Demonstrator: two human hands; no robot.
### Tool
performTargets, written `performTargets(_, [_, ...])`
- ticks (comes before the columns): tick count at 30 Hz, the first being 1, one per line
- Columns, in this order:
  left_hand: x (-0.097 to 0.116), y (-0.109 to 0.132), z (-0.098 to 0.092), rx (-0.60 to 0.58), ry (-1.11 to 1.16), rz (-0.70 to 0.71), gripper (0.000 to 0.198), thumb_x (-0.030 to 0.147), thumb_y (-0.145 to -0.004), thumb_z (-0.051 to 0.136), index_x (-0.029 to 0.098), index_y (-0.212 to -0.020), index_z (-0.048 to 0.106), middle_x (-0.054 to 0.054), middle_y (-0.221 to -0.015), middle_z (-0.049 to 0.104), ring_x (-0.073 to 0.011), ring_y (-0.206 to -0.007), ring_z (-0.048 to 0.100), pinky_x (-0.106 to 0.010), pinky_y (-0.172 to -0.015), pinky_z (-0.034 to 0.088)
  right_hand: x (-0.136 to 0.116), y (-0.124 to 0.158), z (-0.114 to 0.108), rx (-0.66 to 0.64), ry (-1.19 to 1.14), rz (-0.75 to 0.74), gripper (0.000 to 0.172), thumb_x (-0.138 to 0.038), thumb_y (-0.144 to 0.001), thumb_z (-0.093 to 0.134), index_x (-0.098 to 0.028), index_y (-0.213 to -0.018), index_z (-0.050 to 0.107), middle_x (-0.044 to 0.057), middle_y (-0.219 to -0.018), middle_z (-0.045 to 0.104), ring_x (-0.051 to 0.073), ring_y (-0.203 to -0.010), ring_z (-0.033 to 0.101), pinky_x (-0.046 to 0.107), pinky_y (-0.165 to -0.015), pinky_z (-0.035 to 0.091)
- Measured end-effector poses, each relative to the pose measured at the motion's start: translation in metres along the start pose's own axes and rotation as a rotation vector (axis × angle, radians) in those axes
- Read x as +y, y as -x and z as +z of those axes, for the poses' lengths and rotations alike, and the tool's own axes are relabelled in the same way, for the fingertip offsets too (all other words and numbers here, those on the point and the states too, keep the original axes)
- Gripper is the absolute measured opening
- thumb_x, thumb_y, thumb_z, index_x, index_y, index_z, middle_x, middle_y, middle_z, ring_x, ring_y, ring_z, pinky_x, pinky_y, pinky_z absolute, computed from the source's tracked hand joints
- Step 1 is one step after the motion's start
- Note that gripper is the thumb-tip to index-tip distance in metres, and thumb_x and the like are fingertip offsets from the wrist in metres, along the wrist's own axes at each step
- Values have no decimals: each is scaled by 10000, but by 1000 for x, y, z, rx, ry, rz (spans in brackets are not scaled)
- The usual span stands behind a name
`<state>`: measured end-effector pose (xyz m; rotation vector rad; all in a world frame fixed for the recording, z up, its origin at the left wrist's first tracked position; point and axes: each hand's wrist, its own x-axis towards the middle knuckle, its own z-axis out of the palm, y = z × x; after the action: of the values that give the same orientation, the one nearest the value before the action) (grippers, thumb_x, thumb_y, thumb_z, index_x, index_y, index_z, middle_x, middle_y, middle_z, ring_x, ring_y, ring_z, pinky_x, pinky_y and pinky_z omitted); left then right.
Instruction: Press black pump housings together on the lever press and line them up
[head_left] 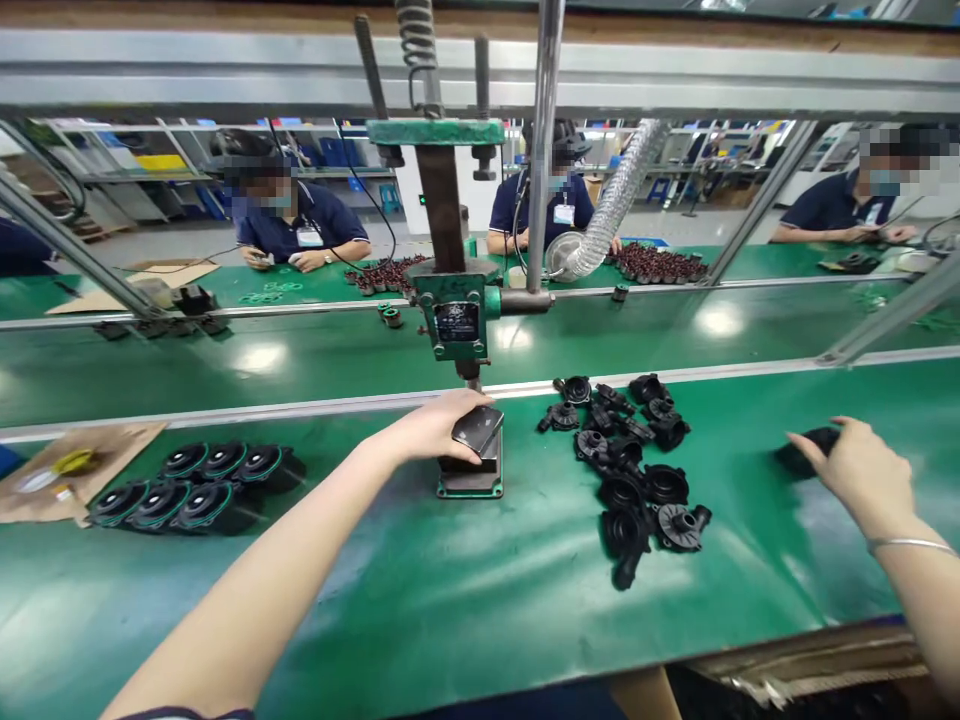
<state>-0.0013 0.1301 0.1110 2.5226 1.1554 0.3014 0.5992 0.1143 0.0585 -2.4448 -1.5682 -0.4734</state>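
Observation:
My left hand [439, 425] is closed around a dark block with a shiny flat top [480, 430], on the green-edged base [470, 486] of a bench press [459, 318]. The thumb and fingers grip its sides, and the press's lower tip is just behind the hand. Far to the right, my right hand [862, 470] has its fingers around a black part [806, 453] at the table surface. Its exact shape is partly hidden by the fingers. Between the hands lies a loose group of black plastic pump covers [679, 525] with pipe stubs.
Black round housings with green rings [187, 490] stand in rows at left, beside brown cardboard [82, 450]. A metal rail [337, 405] runs behind the press. Across the bench, several co-workers [300, 225] sit near piles of reddish-brown coils [660, 265]. A foil duct [611, 200] hangs there.

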Motion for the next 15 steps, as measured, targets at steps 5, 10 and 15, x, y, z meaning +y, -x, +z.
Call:
performTargets(5, [23, -7, 14, 7, -143, -167, 846, 435, -633, 804, 162, -1351, 451, -170, -1237, 544, -355, -1116, 566, -439, -908, 510, 28, -18, 4, -137, -64, 205, 761, -661, -771, 467, -69, -1249, 471, 315, -981, 535, 337, -937, 583, 499, -771, 422])
performTargets(10, [23, -10, 18, -25, -193, -201, 806, 399, -621, 794, 188, -1323, 460, -154, -1242, 585, -364, -1139, 571, -444, -923, 496, -48, -19, -42, 80, -222, -150, 663, -445, -849, 465, -2, -1338, 409, 373, -1264, 389, 374, -1288, 427, 564, -1006, 361])
performTargets(15, [10, -9, 7, -14, -94, -179, 959, 519, -563, 823, 184, -1373, 433, -170, -1320, 560, -371, -1211, 540, -470, -1006, 450, -169, 101, -75, -61, -376, -747, 452, -497, -848, 502, -249, -1220, 573, 20, -1258, 556, 90, -1196, 551, 250, -1104, 472])
